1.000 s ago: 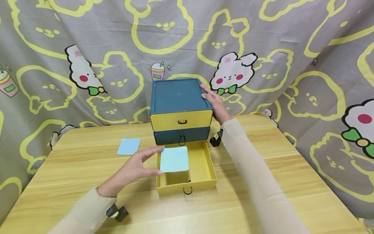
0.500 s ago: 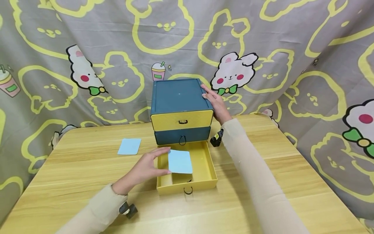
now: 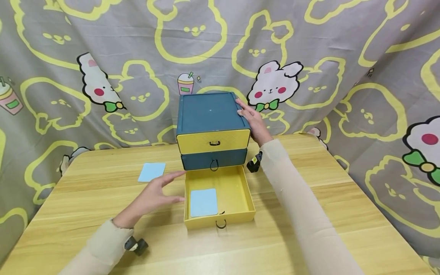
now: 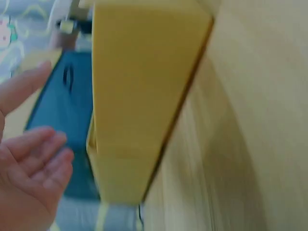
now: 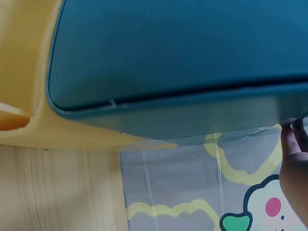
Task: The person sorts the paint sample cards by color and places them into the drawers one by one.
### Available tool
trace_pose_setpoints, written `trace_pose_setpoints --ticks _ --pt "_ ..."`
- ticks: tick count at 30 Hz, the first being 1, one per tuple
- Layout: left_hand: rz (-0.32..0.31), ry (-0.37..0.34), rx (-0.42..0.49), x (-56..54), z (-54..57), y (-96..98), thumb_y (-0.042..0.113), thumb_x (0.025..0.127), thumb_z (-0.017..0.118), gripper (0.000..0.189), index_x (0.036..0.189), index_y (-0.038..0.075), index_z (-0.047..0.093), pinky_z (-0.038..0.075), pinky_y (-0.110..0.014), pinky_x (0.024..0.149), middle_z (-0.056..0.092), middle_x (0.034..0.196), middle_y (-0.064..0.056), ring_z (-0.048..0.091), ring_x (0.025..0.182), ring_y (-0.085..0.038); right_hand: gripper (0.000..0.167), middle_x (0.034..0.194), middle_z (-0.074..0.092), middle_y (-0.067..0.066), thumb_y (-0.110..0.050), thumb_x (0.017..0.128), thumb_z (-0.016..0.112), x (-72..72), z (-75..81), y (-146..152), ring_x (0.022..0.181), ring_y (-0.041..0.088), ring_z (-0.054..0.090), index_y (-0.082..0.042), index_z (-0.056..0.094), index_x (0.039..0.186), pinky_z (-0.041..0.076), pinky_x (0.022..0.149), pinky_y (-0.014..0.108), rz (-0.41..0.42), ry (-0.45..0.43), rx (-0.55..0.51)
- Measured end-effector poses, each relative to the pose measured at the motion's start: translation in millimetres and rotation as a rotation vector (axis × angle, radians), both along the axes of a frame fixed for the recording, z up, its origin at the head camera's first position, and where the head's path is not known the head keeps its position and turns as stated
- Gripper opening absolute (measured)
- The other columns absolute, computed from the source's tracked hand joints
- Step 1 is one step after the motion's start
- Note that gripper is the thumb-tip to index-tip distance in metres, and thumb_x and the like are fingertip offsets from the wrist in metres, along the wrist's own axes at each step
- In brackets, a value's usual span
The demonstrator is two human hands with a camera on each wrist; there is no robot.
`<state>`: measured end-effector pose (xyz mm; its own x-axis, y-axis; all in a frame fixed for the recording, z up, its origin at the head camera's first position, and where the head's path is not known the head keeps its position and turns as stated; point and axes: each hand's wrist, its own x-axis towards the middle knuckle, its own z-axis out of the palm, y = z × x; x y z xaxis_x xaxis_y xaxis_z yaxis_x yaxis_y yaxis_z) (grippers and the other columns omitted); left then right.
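Note:
A two-tier drawer box (image 3: 213,114), blue with yellow drawer fronts, stands at the back of the table. Its lower yellow drawer (image 3: 237,187) is pulled out toward me. One light blue square sheet (image 3: 204,203) lies in the front left part of that drawer. My left hand (image 3: 151,198) is beside the drawer's left wall, thumb and fingers spread and holding nothing; the left wrist view shows its palm facing the yellow wall. My right hand (image 3: 253,120) rests on the right side of the box's top, fingers (image 5: 291,139) against the blue side in the right wrist view.
A second light blue square sheet (image 3: 152,172) lies on the wooden table (image 3: 96,198), left of the box. The closed upper drawer has a small dark handle (image 3: 214,143), and a ring pull (image 3: 221,224) hangs on the lower drawer. A patterned curtain (image 3: 144,46) hangs behind.
My left hand carried the blue sheet over the drawer, let it go and drew back to the left. The sheet now lies inside the drawer. My right hand stayed in place.

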<state>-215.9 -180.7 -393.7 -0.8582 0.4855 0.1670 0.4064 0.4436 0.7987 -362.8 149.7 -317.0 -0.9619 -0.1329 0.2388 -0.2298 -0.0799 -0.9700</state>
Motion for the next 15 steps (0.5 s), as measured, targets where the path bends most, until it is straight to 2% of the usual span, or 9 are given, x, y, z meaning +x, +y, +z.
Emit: trace_pose_setpoints --ticks 3,6,8,12,15 --pt "0.011 0.011 0.022 -9.7 -2.8 -23.0 0.020 0.076 0.079 0.070 0.137 0.004 0.048 0.032 -0.044 0.107 0.047 0.140 -0.014 0.040 0.129 -0.037 0.049 0.149 0.034 -0.015 -0.023 0.094 0.054 -0.4 0.3 0.7 0.139 0.012 0.025 -0.022 0.044 0.142 0.028 0.110 0.043 0.006 -0.003 -0.004" --pt "0.037 0.018 0.048 -22.2 -7.6 -46.4 0.016 0.078 0.077 0.068 0.137 0.001 0.046 0.034 -0.024 0.105 0.046 0.140 -0.017 0.038 0.130 -0.036 0.049 0.149 0.033 -0.016 -0.023 0.094 0.054 -0.2 0.8 1.0 0.139 0.012 0.025 -0.023 0.044 0.142 0.027 0.111 0.044 0.007 -0.004 -0.007" --pt "0.054 0.016 0.071 -30.4 -11.7 -61.0 0.011 0.079 0.076 0.067 0.138 0.000 0.045 0.033 -0.013 0.102 0.044 0.141 -0.020 0.037 0.132 -0.026 0.049 0.149 0.033 -0.016 -0.023 0.094 0.054 0.4 1.1 1.0 0.139 0.012 0.025 -0.024 0.045 0.142 0.027 0.111 0.044 0.004 -0.004 -0.006" --pt "0.043 -0.020 0.134 -44.6 -16.6 -86.1 0.004 0.082 0.072 0.067 0.139 -0.005 0.039 0.031 -0.007 0.099 0.039 0.143 -0.025 0.036 0.129 0.001 0.049 0.149 0.033 -0.016 -0.024 0.094 0.054 1.5 1.2 0.7 0.139 0.014 0.025 -0.024 0.044 0.142 0.028 0.110 0.045 0.011 -0.011 -0.005" --pt "0.024 -0.048 0.159 -53.2 -16.9 -100.1 0.004 0.084 0.070 0.067 0.141 -0.006 0.036 0.031 -0.007 0.099 0.044 0.144 -0.011 0.037 0.124 0.009 0.049 0.149 0.033 -0.017 -0.025 0.094 0.054 1.4 0.6 0.4 0.139 0.015 0.025 -0.025 0.044 0.142 0.029 0.110 0.046 0.017 -0.014 -0.003"
